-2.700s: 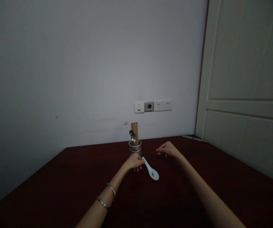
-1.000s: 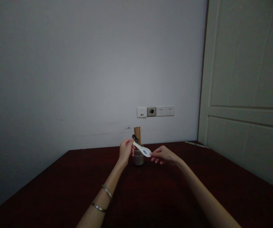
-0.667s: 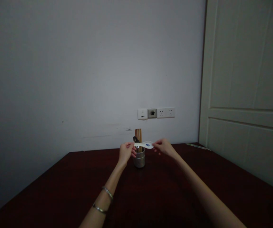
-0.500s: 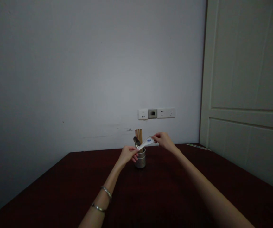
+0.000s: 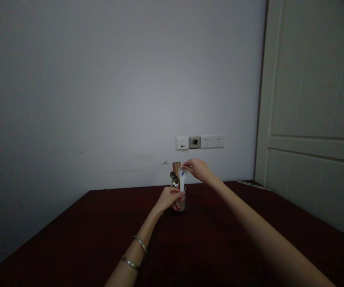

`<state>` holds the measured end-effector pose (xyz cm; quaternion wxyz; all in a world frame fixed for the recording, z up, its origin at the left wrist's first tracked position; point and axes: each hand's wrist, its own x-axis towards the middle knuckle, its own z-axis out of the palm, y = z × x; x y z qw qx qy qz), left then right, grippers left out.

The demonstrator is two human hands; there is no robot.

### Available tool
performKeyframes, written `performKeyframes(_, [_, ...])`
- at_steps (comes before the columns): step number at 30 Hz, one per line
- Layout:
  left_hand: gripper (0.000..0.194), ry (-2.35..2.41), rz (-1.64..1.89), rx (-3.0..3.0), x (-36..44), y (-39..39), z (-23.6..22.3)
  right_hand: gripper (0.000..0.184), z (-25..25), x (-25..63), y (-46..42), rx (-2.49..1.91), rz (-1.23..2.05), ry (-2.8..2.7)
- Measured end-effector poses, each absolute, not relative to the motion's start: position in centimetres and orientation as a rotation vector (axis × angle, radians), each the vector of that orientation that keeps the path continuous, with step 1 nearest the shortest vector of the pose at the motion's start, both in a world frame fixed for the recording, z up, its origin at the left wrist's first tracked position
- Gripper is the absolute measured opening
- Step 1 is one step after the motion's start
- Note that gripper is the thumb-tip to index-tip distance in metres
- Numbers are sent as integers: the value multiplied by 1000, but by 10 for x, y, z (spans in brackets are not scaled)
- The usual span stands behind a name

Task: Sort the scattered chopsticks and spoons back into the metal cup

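A white ceramic spoon with a blue mark (image 5: 182,178) stands almost upright, handle down, in a small metal cup (image 5: 182,203) at the far middle of the dark red table (image 5: 220,243). My right hand (image 5: 198,169) pinches the spoon's bowl from above. My left hand (image 5: 170,197), with two bangles on its wrist, curls against the left side of the cup at the spoon's handle. Wooden chopsticks (image 5: 176,168) and a metal spoon (image 5: 173,177) also stand in the cup.
A plain wall rises just behind the table, with a row of sockets (image 5: 200,142) above the cup. A pale door (image 5: 315,119) fills the right side. A thin pale strip (image 5: 254,185) lies at the table's far right corner.
The white spoon was lifted off the table by my left hand, taken at the bowl by my right hand, swung upright and lowered handle first into the cup. My left hand dropped to the cup.
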<state>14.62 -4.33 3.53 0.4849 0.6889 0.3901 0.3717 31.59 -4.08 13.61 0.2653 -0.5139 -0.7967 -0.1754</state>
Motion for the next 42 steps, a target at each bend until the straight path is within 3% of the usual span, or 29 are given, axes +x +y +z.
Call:
performKeyframes(9, [31, 1127, 1334, 1391, 88, -1, 28, 37, 153, 304, -14, -1561, -559, -2139])
performKeyframes(18, [30, 1301, 1351, 1186, 55, 21, -19, 34, 115, 298, -1, -1581, -577, -2216])
performKeyframes(42, [23, 1425, 1247, 1132, 48, 25, -51, 27, 61, 296, -7, -1598, -410, -2370])
